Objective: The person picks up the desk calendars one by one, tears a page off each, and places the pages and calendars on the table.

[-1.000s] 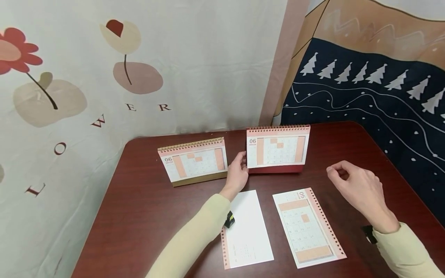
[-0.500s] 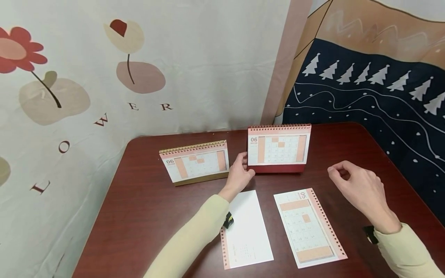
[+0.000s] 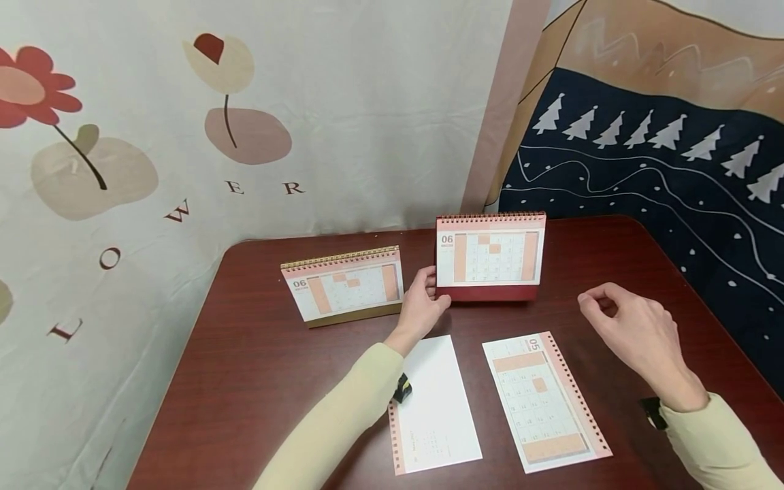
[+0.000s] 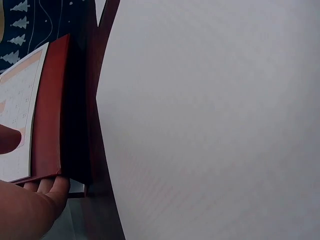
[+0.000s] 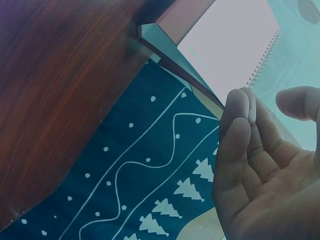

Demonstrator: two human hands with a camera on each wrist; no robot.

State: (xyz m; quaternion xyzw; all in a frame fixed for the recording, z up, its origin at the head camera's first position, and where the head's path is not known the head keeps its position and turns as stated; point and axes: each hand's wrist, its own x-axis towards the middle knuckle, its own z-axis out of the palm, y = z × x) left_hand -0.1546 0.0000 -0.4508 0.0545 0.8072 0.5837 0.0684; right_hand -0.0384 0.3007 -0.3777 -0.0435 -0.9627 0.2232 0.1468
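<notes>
My left hand (image 3: 422, 306) grips the left edge of a red-based desk calendar (image 3: 488, 252). In the left wrist view the thumb (image 4: 9, 139) lies over its page and the fingers (image 4: 59, 189) are behind the red base (image 4: 50, 115). The calendar stands upright at the back of the table, showing a page marked 06. My right hand (image 3: 633, 333) hovers over the right side of the table, to the right of the calendar. Its fingers are loosely curled; the right wrist view shows the thumb (image 5: 297, 102) apart from them and nothing held.
Left of my left hand stands a second desk calendar (image 3: 343, 286) with a gold base. Two loose punched sheets lie in front: a mostly white sheet (image 3: 444, 401) partly under my left forearm, and a calendar sheet (image 3: 539, 401) marked 05. The brown table (image 3: 245, 381) meets printed cloths behind.
The red-based calendar has shifted slightly up in the head view, held by my left hand, whose thumb has come forward onto its lower left corner. My right hand has barely moved.
</notes>
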